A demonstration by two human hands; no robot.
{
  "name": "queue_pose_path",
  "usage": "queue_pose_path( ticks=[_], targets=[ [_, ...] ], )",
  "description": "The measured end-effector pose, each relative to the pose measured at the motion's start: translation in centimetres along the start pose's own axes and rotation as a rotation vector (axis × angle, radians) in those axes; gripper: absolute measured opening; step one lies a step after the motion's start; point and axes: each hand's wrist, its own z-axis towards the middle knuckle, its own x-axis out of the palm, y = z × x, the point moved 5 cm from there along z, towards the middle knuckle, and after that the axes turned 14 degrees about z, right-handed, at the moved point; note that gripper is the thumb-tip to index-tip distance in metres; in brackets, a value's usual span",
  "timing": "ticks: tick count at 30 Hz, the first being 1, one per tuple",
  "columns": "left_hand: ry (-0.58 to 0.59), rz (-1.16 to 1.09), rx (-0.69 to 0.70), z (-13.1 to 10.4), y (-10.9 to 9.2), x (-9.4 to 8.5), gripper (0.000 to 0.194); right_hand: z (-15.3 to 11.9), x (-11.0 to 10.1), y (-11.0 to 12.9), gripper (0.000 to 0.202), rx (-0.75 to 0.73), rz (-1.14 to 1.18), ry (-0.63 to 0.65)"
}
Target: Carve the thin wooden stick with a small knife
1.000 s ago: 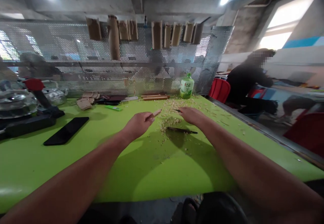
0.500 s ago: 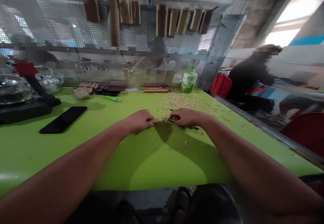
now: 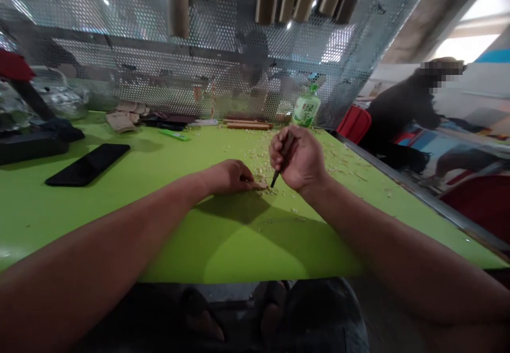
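Observation:
My left hand [image 3: 231, 176] rests low over the green table, its fingers closed on a small, flat, pale wood piece [image 3: 260, 185] whose tip sticks out to the right. My right hand [image 3: 305, 159] is raised beside it in a fist around a carving tool. The carving tool [image 3: 275, 176] has a brown handle, mostly wrapped by the fingers, and a thin dark shaft pointing down. Its lower end is close to the wood piece's tip; whether they touch I cannot tell. Pale wood shavings [image 3: 261, 156] lie scattered around both hands.
A black phone [image 3: 88, 165] lies on the left, near a dark stand with a red top [image 3: 16, 66]. Along the back are wood offcuts [image 3: 121, 121], a green cutter [image 3: 175, 135], wooden strips [image 3: 247, 125] and a green bottle [image 3: 306, 110]. A person [image 3: 402, 103] sits beyond the right edge.
My right hand has risen from the tabletop and turned, now gripping the carving tool upright. My left hand still holds the wood piece. The view has tilted down somewhat.

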Motion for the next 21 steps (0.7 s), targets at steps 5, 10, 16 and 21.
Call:
queue_pose_path(
  ticks=[5, 10, 16, 21],
  targets=[
    [-0.002, -0.001, -0.025, 0.1, -0.2, 0.2, 0.026, 0.2, 0.3, -0.9, 0.043, -0.022, -0.019, -0.052],
    [0.035, 0.11, -0.014, 0.3, -0.1, 0.4, 0.022, 0.3, 0.6, -0.9, 0.046, -0.075, 0.045, -0.012],
    [0.031, 0.142, 0.051, 0.6, 0.1, 0.6, 0.02, 0.0, 0.8, -1.0, 0.044, -0.067, 0.179, -0.057],
    [0.061, 0.238, 0.09, 0.7, -0.1, 0.6, 0.028, -0.2, 1.2, -1.3, 0.045, -0.08, 0.259, -0.018]
  ],
)
